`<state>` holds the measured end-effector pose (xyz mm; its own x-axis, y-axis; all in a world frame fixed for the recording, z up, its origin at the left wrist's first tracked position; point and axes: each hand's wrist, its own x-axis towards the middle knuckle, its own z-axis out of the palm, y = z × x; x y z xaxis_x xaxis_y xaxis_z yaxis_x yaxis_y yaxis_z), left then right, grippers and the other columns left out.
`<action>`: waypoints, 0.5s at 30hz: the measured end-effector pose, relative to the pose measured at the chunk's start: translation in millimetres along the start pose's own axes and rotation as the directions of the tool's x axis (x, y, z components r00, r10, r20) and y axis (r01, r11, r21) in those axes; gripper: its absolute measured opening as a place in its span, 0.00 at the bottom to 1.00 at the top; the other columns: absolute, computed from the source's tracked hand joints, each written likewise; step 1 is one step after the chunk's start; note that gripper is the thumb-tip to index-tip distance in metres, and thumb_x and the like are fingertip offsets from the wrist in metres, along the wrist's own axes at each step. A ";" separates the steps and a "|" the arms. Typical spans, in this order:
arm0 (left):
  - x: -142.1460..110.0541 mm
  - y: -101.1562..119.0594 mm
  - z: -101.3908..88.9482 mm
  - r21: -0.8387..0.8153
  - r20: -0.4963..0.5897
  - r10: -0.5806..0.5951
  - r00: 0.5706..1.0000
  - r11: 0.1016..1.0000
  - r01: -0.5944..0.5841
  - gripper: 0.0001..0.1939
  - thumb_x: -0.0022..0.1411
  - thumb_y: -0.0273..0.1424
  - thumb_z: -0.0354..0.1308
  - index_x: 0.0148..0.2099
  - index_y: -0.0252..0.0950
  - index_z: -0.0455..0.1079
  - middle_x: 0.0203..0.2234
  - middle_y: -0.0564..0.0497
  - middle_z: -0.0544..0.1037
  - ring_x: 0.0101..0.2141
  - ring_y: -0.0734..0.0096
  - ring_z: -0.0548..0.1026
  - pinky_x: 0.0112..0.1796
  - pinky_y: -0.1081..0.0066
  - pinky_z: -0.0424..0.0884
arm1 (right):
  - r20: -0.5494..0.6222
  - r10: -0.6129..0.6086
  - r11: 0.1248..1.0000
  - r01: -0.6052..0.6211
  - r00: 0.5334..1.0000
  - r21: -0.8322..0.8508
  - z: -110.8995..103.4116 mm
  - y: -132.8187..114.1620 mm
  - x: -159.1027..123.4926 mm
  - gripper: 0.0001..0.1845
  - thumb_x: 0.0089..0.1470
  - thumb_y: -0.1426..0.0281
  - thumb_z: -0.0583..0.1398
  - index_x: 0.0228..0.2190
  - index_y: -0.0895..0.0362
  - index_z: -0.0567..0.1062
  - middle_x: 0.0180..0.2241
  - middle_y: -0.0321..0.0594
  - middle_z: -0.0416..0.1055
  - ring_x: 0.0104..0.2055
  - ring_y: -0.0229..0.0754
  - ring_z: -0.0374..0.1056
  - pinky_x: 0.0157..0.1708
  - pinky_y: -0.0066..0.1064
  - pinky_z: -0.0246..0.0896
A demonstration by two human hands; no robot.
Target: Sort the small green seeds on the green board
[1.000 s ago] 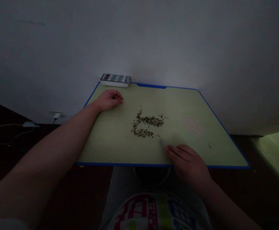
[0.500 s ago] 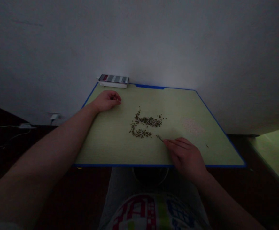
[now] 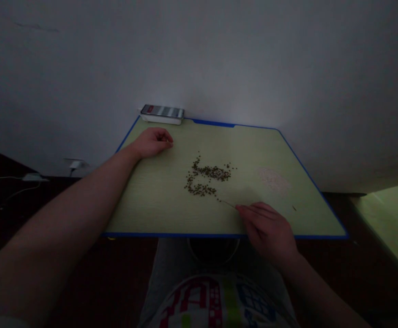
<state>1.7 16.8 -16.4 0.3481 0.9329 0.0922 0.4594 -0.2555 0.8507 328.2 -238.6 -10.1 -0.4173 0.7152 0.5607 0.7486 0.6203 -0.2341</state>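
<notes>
On the pale board table [image 3: 157,200] lies a loose, curving scatter of small dark green-brown grains, like beans [image 3: 214,173], with paler bits among them. My right hand [image 3: 267,228] pinches a slim metal tool [image 3: 229,204] near the front edge. The tool's tip is beside a few stray dark grains at the lower right of the scatter; its exact shape is too fine to tell. My left hand [image 3: 155,142] rests at the back left of the table with its fingers curled in. Whatever is inside them, if anything, is hidden.
A spread of small pale grains [image 3: 274,179] lies on the right, with a small dark sliver [image 3: 294,208] nearer the edge. A phone [image 3: 162,111] sits on a white box [image 3: 162,120] against the wall. Below the front edge is a dark round container [image 3: 213,252].
My right hand has shifted slightly down and right, and the tool tip has moved down and left to some stray dark grains. The left hand has stayed in place.
</notes>
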 end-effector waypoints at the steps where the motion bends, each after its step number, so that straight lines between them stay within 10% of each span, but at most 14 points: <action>1: -0.2 0.3 0.0 0.003 -0.002 -0.001 1.000 1.000 0.001 0.09 0.48 0.33 0.64 0.31 0.35 0.71 0.18 0.56 0.67 0.20 0.77 0.63 0.23 0.73 0.57 | -0.001 -0.003 1.000 0.003 1.000 0.001 -0.5 0.3 -0.5 0.18 0.59 0.80 0.56 0.46 0.57 0.80 0.37 0.43 0.82 0.34 0.44 0.76 0.37 0.39 0.76; 15: 0.3 0.5 0.2 0.014 -0.018 -0.013 1.000 1.000 0.013 0.09 0.46 0.32 0.64 0.32 0.33 0.71 0.17 0.56 0.67 0.20 0.78 0.63 0.23 0.74 0.57 | -0.027 -0.067 0.998 0.067 0.997 0.015 5.0 -6.7 11.0 0.19 0.58 0.81 0.56 0.47 0.57 0.79 0.38 0.43 0.83 0.35 0.43 0.77 0.39 0.38 0.76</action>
<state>2.2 16.9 -16.0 0.3274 0.9406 0.0901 0.4757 -0.2465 0.8443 316.0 -233.2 -6.4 -0.4524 0.6633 0.5961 0.7108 0.6719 -0.2081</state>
